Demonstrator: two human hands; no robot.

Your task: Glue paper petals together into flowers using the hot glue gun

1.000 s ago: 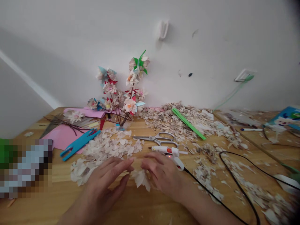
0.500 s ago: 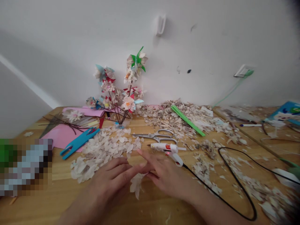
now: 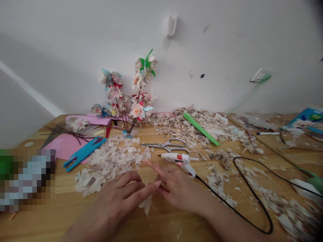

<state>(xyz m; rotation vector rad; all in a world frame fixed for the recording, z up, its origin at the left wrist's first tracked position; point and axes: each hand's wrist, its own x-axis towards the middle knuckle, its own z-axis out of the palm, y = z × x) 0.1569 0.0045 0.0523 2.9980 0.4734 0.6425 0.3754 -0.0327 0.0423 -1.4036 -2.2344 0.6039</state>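
Note:
My left hand and my right hand meet low in the middle, above the wooden table. Between and below their fingertips hangs a small pale piece of petals, mostly covered by my left index finger. The right thumb and fingers are pinched together at it, while the right index finger points out to the left. My left fingers are bent around it, their tips partly hidden. Just ahead lies a heap of loose pale petals. A white glue gun with a lit red light rests beyond my right hand.
Behind the glue gun are scissors and green paper strips. Petal flowers on twigs stand near the wall. Blue paper and pink paper lie left. A black cord loops at right among petal scraps.
My left index finger has shifted slightly toward the right hand's fingertips. The pale petals stay between my hands, and the view has moved a little.

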